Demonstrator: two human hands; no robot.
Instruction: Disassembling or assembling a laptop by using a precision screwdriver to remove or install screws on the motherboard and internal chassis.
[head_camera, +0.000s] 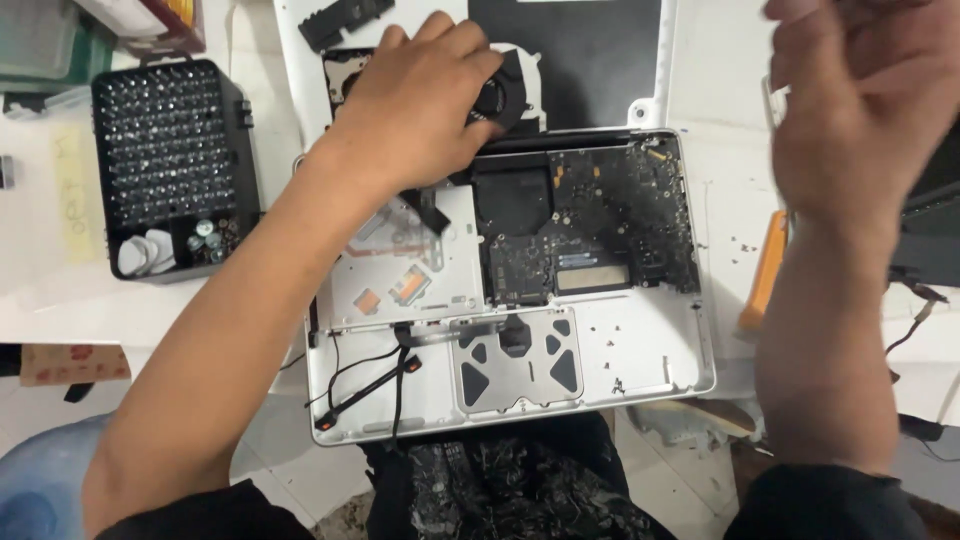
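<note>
**Opened laptop on worktop, both hands above it**

White worktop (40, 290) carries a silver laptop base shell (640, 360), bottom cover off, dark circuit board (590, 215) exposed at centre-right. Black screwdriver-bit case (170, 150) sits just left of shell. Left hand (415, 100) rests over shell's top-left corner, fingers curled down on round black cooling fan (505, 95); grip itself hidden. Right hand (870, 100), blurred, hovers w/ nothing in it, fingers loosely bent, above orange plastic pry tool (768, 270).
</note>
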